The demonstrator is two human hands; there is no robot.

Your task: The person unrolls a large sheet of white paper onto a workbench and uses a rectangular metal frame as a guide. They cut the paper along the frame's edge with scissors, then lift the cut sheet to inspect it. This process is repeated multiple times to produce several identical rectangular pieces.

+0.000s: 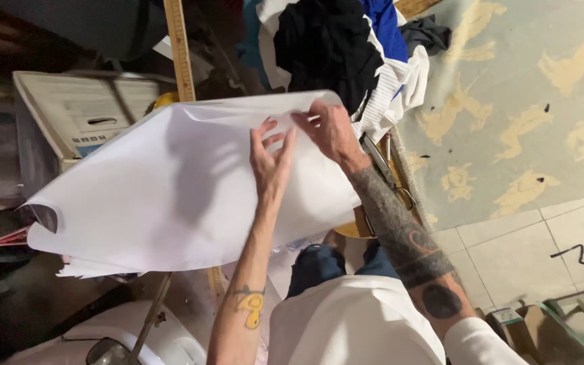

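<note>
A large white sheet of paper [163, 189] is spread over a cluttered work surface in front of me, its left corner curling up. My left hand [270, 159] rests flat on the sheet near its right part, fingers spread. My right hand [329, 132] pinches the sheet's upper right edge between fingers and thumb. Both forearms are tattooed and reach in from the lower middle.
A wooden ruler [180, 51] stands behind the sheet. A pile of black, white and blue cloth [346, 47] lies at the top. Scissors [386, 172] lie right of the sheet. A cardboard box [76, 115] sits at left. Patterned rug [528, 101] and tiles cover the floor.
</note>
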